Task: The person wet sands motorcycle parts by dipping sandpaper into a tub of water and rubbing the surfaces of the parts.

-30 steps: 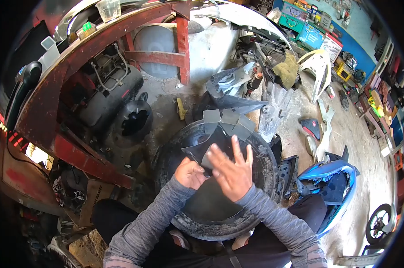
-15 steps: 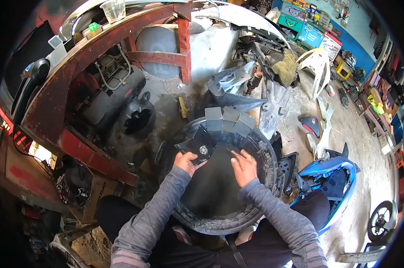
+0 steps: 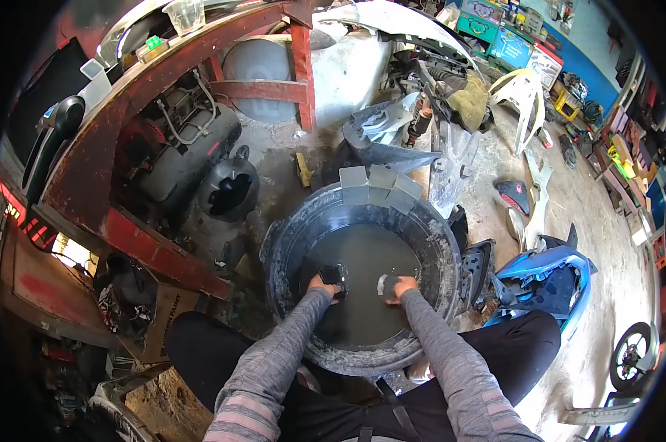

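Note:
A large black tub point(image 3: 278, 302) of murky grey water point(image 3: 362, 317) stands between my knees. My left hand point(image 3: 324, 286) is closed on a glossy black plastic panel point(image 3: 333, 275), which is partly in the water at the tub's left side. My right hand point(image 3: 403, 287) reaches into the water on the right, its fingers hidden below the surface. Beside those fingers a pale patch of ripple or glare shows on the water. Several grey square sheets point(image 3: 381, 188) hang over the tub's far rim.
A red wooden bench point(image 3: 149, 88) with an air compressor point(image 3: 193, 155) beneath it stands at left. Dark motorcycle fairings point(image 3: 384, 155) lie beyond the tub. A blue body panel point(image 3: 547, 283) rests by my right knee, and a wheel point(image 3: 631, 361) is at far right.
Both hands have gone down into the tub's water. The black panel went down with my left hand and is now partly submerged. My right hand's fingers, visible earlier, are now hidden.

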Demonstrator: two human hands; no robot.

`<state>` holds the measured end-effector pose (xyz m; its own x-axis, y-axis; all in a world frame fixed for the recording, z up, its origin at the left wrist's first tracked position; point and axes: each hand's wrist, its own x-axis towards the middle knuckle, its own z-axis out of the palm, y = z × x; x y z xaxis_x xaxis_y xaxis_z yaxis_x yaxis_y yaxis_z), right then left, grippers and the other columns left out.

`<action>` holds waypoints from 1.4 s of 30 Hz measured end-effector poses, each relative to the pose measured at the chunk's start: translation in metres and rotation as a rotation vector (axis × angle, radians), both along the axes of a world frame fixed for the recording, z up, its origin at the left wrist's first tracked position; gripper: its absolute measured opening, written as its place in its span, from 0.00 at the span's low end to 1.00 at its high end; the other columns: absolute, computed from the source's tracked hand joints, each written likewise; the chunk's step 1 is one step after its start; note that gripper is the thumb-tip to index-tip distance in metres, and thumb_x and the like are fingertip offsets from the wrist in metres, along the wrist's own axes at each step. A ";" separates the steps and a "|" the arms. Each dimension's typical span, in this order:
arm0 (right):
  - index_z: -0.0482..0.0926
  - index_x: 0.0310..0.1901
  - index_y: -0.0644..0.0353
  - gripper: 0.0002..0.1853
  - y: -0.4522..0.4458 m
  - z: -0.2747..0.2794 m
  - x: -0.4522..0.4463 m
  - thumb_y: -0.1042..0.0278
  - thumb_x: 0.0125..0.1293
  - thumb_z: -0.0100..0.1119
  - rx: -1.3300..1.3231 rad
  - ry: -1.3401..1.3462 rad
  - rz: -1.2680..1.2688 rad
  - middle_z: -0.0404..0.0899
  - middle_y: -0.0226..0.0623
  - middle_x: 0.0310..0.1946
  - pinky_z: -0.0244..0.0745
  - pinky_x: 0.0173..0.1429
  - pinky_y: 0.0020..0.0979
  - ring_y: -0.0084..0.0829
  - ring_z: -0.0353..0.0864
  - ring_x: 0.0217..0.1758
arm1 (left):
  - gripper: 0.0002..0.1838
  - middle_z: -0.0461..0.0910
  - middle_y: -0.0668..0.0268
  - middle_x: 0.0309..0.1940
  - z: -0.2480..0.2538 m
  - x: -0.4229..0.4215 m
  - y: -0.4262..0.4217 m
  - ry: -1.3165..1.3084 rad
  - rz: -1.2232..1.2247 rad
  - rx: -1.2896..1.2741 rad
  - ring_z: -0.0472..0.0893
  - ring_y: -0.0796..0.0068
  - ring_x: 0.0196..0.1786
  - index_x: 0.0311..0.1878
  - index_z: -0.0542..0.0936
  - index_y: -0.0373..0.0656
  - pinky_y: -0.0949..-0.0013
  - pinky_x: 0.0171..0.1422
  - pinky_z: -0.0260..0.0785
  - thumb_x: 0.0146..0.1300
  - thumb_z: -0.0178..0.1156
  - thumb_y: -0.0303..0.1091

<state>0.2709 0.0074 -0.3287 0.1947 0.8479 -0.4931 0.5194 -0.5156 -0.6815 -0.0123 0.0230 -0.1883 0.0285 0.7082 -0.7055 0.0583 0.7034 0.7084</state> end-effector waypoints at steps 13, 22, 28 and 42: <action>0.84 0.55 0.57 0.20 0.038 0.347 -0.086 0.76 0.62 0.52 0.215 0.106 0.192 0.87 0.46 0.42 0.90 0.33 0.38 0.40 0.89 0.35 | 0.20 0.80 0.58 0.53 0.083 0.003 0.038 -0.329 0.180 0.161 0.82 0.47 0.53 0.59 0.74 0.46 0.38 0.53 0.81 0.64 0.58 0.24; 0.82 0.54 0.64 0.19 0.038 0.376 -0.031 0.76 0.62 0.52 0.418 -0.167 0.407 0.86 0.45 0.38 0.85 0.34 0.33 0.33 0.88 0.31 | 0.27 0.80 0.57 0.55 0.199 -0.021 0.046 -0.308 -0.121 0.325 0.84 0.53 0.53 0.60 0.74 0.45 0.40 0.56 0.81 0.56 0.56 0.14; 0.83 0.55 0.60 0.20 0.054 0.383 -0.020 0.75 0.60 0.57 0.441 0.099 0.217 0.87 0.45 0.39 0.85 0.41 0.34 0.35 0.89 0.37 | 0.29 0.80 0.56 0.56 0.237 -0.025 0.048 -0.531 -0.149 0.323 0.82 0.55 0.58 0.63 0.72 0.41 0.39 0.65 0.75 0.55 0.55 0.13; 0.75 0.62 0.65 0.19 0.038 0.427 -0.029 0.78 0.69 0.53 0.358 0.535 0.202 0.82 0.33 0.45 0.85 0.41 0.25 0.21 0.82 0.41 | 0.28 0.80 0.53 0.56 0.253 -0.028 0.037 -0.785 -0.179 0.448 0.83 0.52 0.58 0.63 0.70 0.35 0.40 0.65 0.76 0.56 0.53 0.12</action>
